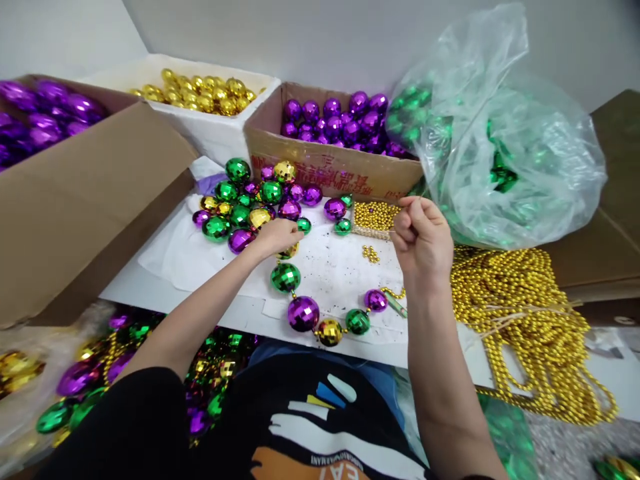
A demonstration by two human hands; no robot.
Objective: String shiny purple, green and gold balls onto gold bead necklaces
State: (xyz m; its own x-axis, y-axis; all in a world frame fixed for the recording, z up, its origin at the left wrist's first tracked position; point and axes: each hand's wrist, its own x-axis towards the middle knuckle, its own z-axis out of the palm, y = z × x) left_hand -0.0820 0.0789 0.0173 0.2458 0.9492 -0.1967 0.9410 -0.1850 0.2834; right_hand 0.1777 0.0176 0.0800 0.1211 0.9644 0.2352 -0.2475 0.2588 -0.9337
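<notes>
A strand of shiny faceted balls curves over the white table, with a purple ball [303, 313], a gold ball [330, 331] and green balls [285, 277] spaced by tiny gold beads. At its upper end my left hand [278, 236] is closed, its fingertips at a small green ball [303, 225]; another gold ball [290, 251] is partly covered below. My right hand [423, 233] is raised in a pinch beside a shallow tray [371, 232] of small gold beads. Whatever it pinches is too thin to make out.
Loose mixed balls [240, 215] lie left of centre. Behind stand a white foam box [215, 127] of gold balls and a cardboard box [330, 163] of purple ones. A second carton [100, 193], a plastic bag [540, 153] and gold bead strings [520, 300] flank the table.
</notes>
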